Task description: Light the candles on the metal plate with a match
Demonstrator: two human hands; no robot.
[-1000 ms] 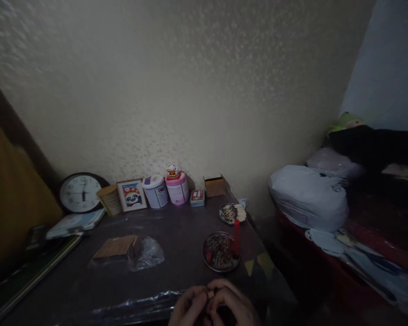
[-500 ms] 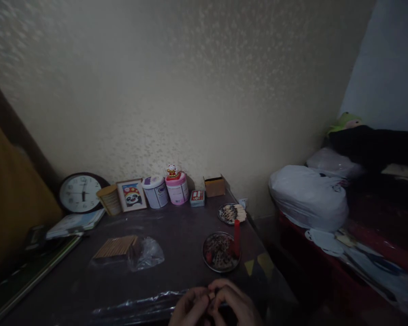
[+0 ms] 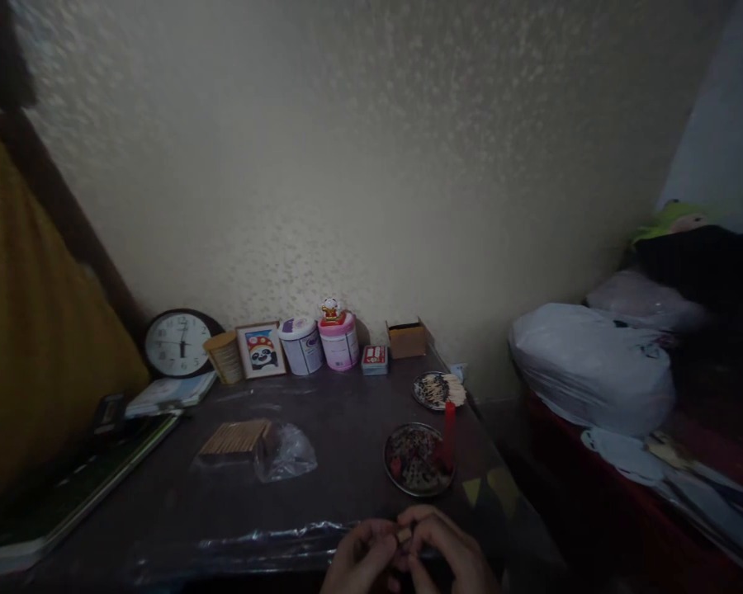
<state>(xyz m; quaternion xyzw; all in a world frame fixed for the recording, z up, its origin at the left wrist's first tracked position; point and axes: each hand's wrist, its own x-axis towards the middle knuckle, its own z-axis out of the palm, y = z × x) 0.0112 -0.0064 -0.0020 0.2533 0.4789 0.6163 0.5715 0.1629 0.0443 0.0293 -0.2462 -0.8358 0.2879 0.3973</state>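
Note:
At the table's near edge my left hand (image 3: pixel 360 559) and my right hand (image 3: pixel 451 551) are close together, fingers curled inward. Between their fingertips is a small tan block-like piece (image 3: pixel 404 536), perhaps a little box; the dim light hides its kind. Both hands pinch at it. Just beyond them sits a round metal plate (image 3: pixel 389 478) with dark burnt bits, and a red candle (image 3: pixel 449 433) stands upright at its right side. Farther back, a smaller plate (image 3: pixel 422 402) carries burnt and pale matchsticks (image 3: pixel 453 389).
A ribbed tan stack (image 3: pixel 235 437) lies left beside crumpled clear plastic (image 3: pixel 294 454). Along the wall are a clock (image 3: pixel 182 345), a panda picture (image 3: pixel 262 353), two tubs (image 3: pixel 301 348), a tin (image 3: pixel 375 360) and a cardboard box (image 3: pixel 407 340). White bags (image 3: pixel 588 363) lie right.
The view has swung slightly left, so everything appears farther right. Both hands remain together at the small tan piece, which shows more plainly now.

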